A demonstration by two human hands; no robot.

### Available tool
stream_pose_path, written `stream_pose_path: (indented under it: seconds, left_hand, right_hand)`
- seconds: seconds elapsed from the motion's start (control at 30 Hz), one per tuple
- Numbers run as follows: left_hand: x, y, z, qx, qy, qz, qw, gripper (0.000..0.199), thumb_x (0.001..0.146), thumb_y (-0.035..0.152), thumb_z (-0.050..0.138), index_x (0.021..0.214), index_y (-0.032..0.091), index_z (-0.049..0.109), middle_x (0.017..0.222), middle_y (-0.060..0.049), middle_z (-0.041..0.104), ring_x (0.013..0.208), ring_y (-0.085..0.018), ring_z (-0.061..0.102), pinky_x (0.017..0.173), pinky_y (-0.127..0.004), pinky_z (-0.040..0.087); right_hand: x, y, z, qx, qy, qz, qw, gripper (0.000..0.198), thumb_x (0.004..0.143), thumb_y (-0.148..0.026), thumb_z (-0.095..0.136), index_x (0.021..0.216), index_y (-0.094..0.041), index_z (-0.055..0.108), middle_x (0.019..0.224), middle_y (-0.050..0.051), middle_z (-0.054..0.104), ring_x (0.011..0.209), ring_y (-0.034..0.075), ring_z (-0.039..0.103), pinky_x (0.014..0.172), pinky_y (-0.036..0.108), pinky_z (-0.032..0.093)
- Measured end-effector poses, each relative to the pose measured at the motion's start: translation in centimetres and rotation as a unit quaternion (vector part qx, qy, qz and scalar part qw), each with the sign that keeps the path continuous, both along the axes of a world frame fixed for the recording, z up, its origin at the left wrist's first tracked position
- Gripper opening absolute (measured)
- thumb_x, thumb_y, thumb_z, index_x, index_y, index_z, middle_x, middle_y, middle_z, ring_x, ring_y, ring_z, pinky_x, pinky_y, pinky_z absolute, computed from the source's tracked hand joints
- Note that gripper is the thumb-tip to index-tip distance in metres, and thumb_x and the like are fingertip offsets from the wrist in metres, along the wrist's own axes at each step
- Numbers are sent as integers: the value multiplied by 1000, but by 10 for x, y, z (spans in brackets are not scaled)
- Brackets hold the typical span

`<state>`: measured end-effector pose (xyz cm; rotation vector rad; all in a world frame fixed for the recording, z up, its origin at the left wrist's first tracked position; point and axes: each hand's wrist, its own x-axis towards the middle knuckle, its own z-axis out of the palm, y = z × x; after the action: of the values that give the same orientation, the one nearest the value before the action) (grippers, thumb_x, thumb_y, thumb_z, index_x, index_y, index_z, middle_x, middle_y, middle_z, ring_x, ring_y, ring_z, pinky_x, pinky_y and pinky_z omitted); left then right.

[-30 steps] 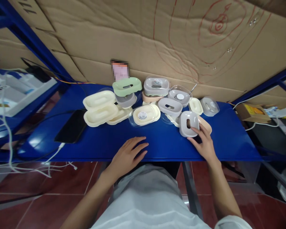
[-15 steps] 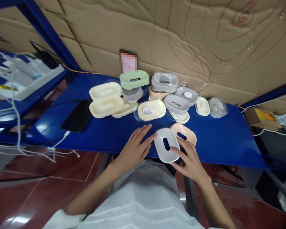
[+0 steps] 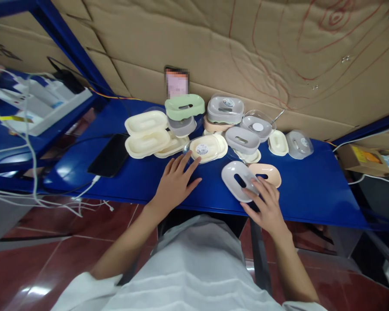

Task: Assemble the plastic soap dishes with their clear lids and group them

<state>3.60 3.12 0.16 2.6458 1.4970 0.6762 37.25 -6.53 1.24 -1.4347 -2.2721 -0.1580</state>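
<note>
My right hand (image 3: 268, 211) grips the near right edge of a light grey soap dish (image 3: 231, 176) with a long slot. Its fingers lie on the inner face and the thumb is at the lower edge. A peach slotted soap dish (image 3: 274, 173) lies just behind, partly covered by the grey one and my fingers. My left hand (image 3: 172, 183) is open, fingers spread, its tips at the near edge of a cream soap dish (image 3: 214, 147) with a round label and a clear lid. Whether the fingertips touch that lid I cannot tell.
Behind are cream trays (image 3: 145, 123), a green slotted piece (image 3: 194, 106), stacked grey dishes (image 3: 214, 113) and a clear-lidded grey dish (image 3: 300, 147). A black phone (image 3: 106, 157) with a white cable lies left on the blue table (image 3: 314, 194). Cardboard (image 3: 142, 47) stands behind; a second phone leans there.
My left hand has moved forward and left, away from the grey dish to the labelled cream one. My right hand has shifted the grey dish rightward and forward; the peach dish also lies farther right.
</note>
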Motion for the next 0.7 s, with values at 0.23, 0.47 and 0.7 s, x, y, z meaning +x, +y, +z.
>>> stream_pose_path:
  seconds: [0.23,0.47,0.7]
  left_hand:
    - [-38,-40,-3,31,-23,103,994,52,106,43,64,154,28,57,158,-18,58,140,-43,59,116,-64,47]
    - [-31,-30,4,86,-13,187,978,31,105,41,64,127,19,66,137,-20,68,124,-41,66,111,-65,48]
    - [-40,-33,2,100,-13,176,979,33,105,35,62,134,19,63,140,-22,65,127,-41,65,112,-64,46]
  right_hand:
    - [-29,-1,-10,-15,9,18,1000,44,104,-32,68,147,-31,60,155,8,66,157,37,47,127,62,36]
    - [-27,-1,-17,-16,58,-5,998,41,100,-42,77,138,-28,65,145,9,72,149,36,58,126,61,41]
    - [-13,-3,-19,-37,174,-18,984,43,107,-28,64,150,-32,62,147,8,71,152,33,54,129,67,41]
